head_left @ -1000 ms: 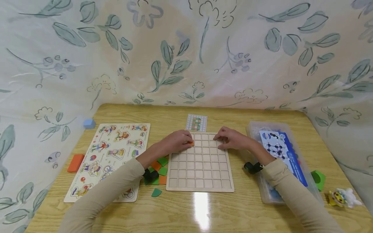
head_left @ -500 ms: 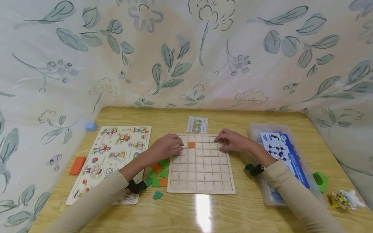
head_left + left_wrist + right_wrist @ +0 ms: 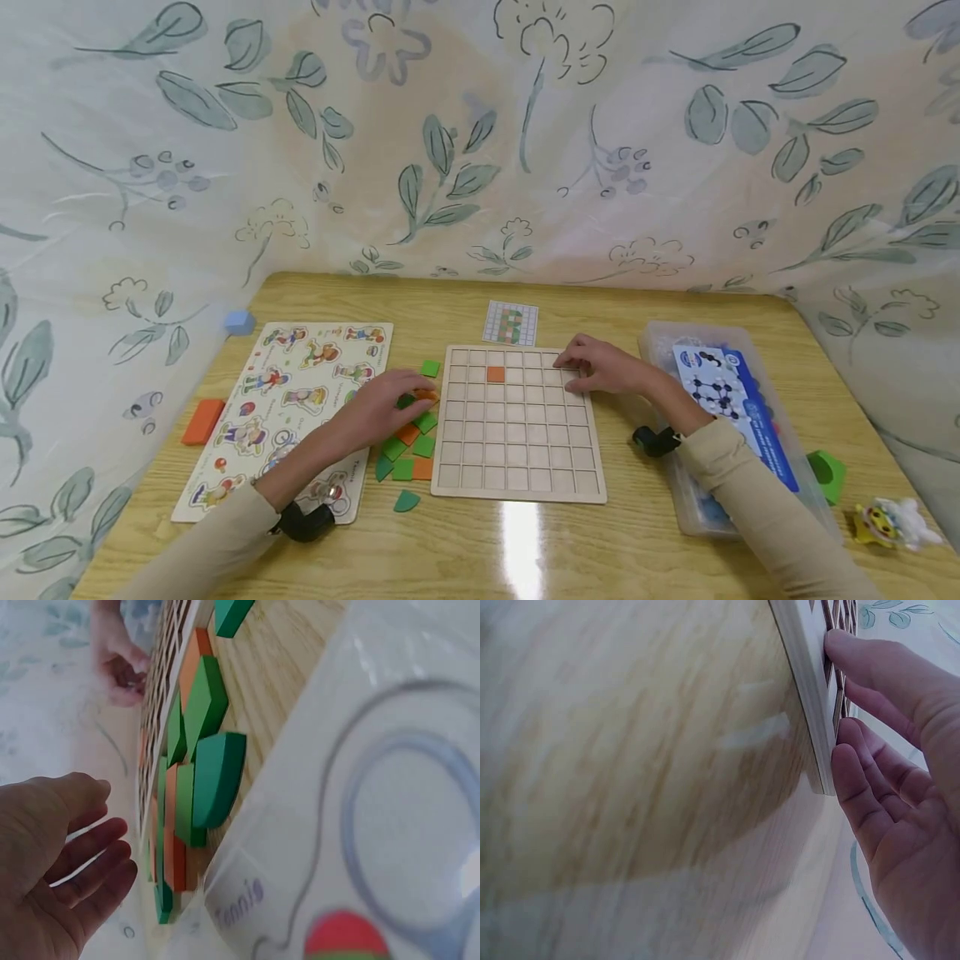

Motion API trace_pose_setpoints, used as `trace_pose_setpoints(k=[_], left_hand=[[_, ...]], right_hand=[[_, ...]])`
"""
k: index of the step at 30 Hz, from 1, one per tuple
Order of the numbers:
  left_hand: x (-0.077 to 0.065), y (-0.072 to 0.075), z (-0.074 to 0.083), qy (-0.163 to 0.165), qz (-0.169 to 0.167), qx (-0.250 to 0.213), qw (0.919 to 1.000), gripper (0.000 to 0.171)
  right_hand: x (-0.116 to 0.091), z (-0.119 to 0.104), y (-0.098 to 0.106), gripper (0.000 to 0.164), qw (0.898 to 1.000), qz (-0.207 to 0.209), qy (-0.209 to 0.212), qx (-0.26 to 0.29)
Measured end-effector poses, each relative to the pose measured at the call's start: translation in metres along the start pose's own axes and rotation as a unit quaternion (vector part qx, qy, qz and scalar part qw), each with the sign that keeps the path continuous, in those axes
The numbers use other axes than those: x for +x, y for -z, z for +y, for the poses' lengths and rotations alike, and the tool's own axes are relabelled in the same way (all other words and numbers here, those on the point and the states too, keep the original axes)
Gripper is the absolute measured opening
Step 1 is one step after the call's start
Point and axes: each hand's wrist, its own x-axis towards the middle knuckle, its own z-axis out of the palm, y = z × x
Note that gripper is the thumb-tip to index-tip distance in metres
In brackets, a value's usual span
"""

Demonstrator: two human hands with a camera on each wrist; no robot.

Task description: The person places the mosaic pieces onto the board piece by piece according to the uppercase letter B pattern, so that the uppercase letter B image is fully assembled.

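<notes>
A wooden grid board (image 3: 517, 425) lies in the middle of the table, with one orange square tile (image 3: 496, 374) in a cell of its second row. My left hand (image 3: 382, 404) hovers over a pile of green and orange tiles (image 3: 408, 442) left of the board, fingertips close to an orange tile (image 3: 426, 395). In the left wrist view that hand (image 3: 67, 855) has loosely bent fingers and nothing between them. My right hand (image 3: 603, 365) rests at the board's upper right corner. The right wrist view shows its thumb and fingertips (image 3: 847, 761) touching the board's edge.
A picture puzzle board (image 3: 300, 400) lies at the left, beside a red block (image 3: 202, 422) and a blue block (image 3: 240, 322). Behind the grid board is a pattern card (image 3: 510, 323). A plastic box (image 3: 693, 508), green block (image 3: 827, 477) and small toy figure (image 3: 877, 525) are at the right.
My left hand has let go of the orange tile in the grid and moved left and toward me, to the tile pile. The right hand has stayed at the board's corner.
</notes>
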Motion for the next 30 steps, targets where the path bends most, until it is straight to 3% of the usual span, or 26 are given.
trace_pose_setpoints(k=[6,12,18,23,30], left_hand=[[-0.006,0.008,-0.006,0.006,0.006,-0.012,0.9999,0.031],[-0.010,0.016,-0.008,0.022,-0.012,-0.025,0.9994,0.033],[-0.010,0.021,-0.010,0.034,-0.013,-0.014,0.9992,0.033],[-0.004,0.018,-0.010,0.022,-0.015,-0.005,0.9996,0.030],[0.009,0.014,-0.010,-0.005,-0.036,0.044,0.9984,0.024]], right_hand=[[0.002,0.001,-0.001,0.033,1.000,-0.002,-0.003,-0.001],[0.000,0.001,-0.001,0.033,1.000,-0.003,0.001,-0.003],[0.001,0.000,-0.001,0.033,1.000,-0.003,-0.004,0.003],[-0.001,0.002,0.000,0.032,1.000,-0.005,-0.004,0.003],[-0.001,0.000,0.001,0.033,1.000,-0.004,0.002,0.003]])
